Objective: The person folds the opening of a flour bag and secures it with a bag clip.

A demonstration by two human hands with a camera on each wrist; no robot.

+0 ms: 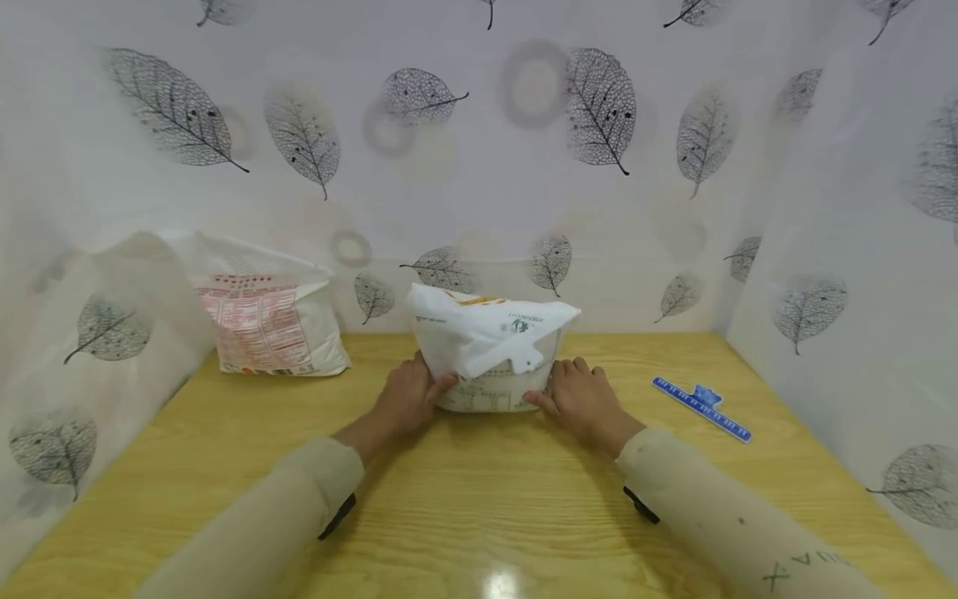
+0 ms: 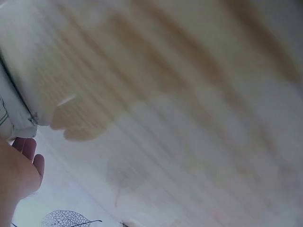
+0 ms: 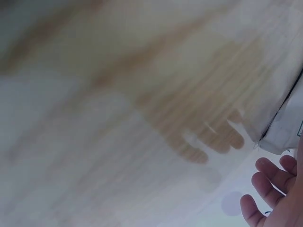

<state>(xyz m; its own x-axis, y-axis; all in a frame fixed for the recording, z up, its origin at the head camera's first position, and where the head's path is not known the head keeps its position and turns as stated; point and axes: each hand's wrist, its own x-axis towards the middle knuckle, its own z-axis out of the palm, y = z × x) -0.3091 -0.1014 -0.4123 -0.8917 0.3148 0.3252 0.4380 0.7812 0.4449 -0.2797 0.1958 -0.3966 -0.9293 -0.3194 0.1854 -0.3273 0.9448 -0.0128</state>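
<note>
A white printed bag [image 1: 490, 395] stands upright near the back middle of the table, its top part folded toward me. A white clip-like strip [image 1: 494, 358] with a small tab lies slanted across its front. My left hand [image 1: 407, 395] rests at the bag's lower left side, thumb toward the front and fingertips partly hidden by the bag. My right hand [image 1: 584, 399] is at the lower right side, its thumb touching the front corner. In the right wrist view its fingers [image 3: 270, 182] look loosely spread beside the bag's corner.
Another white bag with red print [image 1: 258, 324] stands at the back left, against the curtain. A blue clip [image 1: 702, 406] with a ruler-like edge lies on the wooden table [image 1: 479, 499] at the right. Leaf-patterned curtains [image 1: 479, 200] enclose the table's back and sides.
</note>
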